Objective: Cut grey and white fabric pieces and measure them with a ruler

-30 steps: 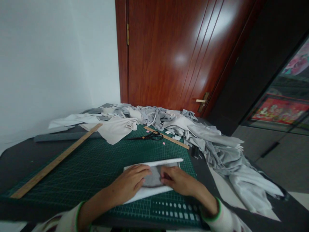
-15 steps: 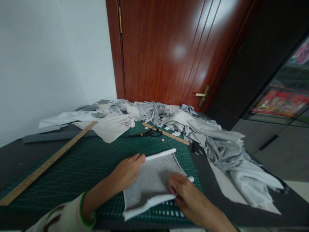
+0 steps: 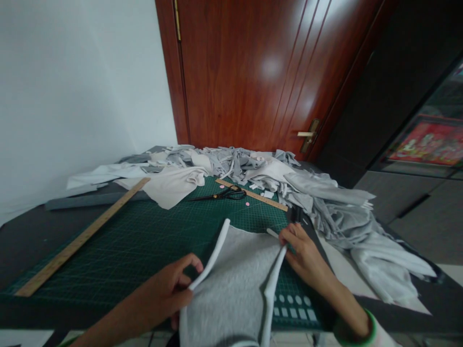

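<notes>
A piece of grey knit fabric (image 3: 235, 279) with white rolled edges is stretched between my hands at the front of the green cutting mat (image 3: 144, 246). Its lower part hangs over the table's front edge. My left hand (image 3: 177, 286) grips the fabric's left edge low down, with the index finger held a little apart. At the upper right edge, my right hand (image 3: 300, 250) pinches the fabric between thumb and fingers. Black-handled scissors (image 3: 231, 193) lie on the mat beyond the fabric.
A long wooden ruler (image 3: 83, 236) lies along the mat's left side, and a shorter ruler (image 3: 267, 201) lies behind the scissors. Heaped fabric scraps (image 3: 231, 164) line the back, with a larger pile (image 3: 336, 217) at right. A brown door (image 3: 238, 72) stands behind.
The fabric has turned and come nearer to me, its lower end now past the table edge. My left hand has moved down and left; my right hand has moved up and right.
</notes>
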Demonstrator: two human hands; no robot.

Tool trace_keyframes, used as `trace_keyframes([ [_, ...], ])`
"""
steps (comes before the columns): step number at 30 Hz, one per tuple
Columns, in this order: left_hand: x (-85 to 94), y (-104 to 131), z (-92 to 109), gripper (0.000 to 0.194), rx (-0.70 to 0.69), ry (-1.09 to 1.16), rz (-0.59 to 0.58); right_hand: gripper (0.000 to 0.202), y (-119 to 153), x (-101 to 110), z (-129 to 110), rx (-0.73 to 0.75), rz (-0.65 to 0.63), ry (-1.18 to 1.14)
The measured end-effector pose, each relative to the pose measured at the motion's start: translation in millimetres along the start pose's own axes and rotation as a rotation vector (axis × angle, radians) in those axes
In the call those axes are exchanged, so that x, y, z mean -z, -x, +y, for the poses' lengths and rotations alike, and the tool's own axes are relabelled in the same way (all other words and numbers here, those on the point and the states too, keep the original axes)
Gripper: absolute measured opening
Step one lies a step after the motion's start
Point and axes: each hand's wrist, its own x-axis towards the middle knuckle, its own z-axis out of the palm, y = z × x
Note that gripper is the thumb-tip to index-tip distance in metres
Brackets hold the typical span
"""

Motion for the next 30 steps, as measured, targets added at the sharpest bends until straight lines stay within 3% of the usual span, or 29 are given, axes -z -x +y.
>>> trace_keyframes([
  [3, -16.4, 8.3, 5.5, 0.03, 0.057, 0.025, -0.043, 0.027, -4.0, -6.8, 2.0, -0.049, 0.064, -0.043],
  [6, -22.1, 10.4, 6.4, 0.021, 0.061, -0.114, -0.041, 0.022, -6.4, -11.6, 2.0, -0.093, 0.048, -0.091],
  [10, -18.5, 6.8, 6.0, 0.021, -0.135, -0.556, 0.236, 0.019, -5.2, -10.7, 6.6, -0.164, -0.084, -0.112],
  [12, -17.7, 1.6, 14.0, 0.025, -0.267, -0.652, 0.334, 0.021, -3.6, -7.3, 10.3, -0.206, -0.12, -0.142],
  [16, -27.0, -24.1, 41.5, 0.041, -0.477, -0.681, 0.216, 0.026, -4.0, -2.2, 11.3, -0.239, -0.157, -0.284],
  [19, -37.8, -53.5, 51.0, 0.052, -0.473, -0.838, 0.088, 0.021, -7.6, -7.2, 5.4, -0.278, -0.162, -0.306],
  [21, -40.6, -70.0, 46.3, 0.054, -0.41, -0.952, 0.095, 0.019, -9.5, -14.7, 2.3, -0.329, -0.117, -0.225],
  [24, -33.3, -81.2, 28.8, 0.049, -0.359, -1.057, 0.252, 0.018, -10.0, -25.4, 3.1, -0.35, -0.063, -0.13],
  [30, -4.4, -68.2, -0.6, 0.05, -0.357, -1.138, 0.388, 0.028, -9.5, -30.0, 12.3, -0.36, -0.053, -0.081],
])
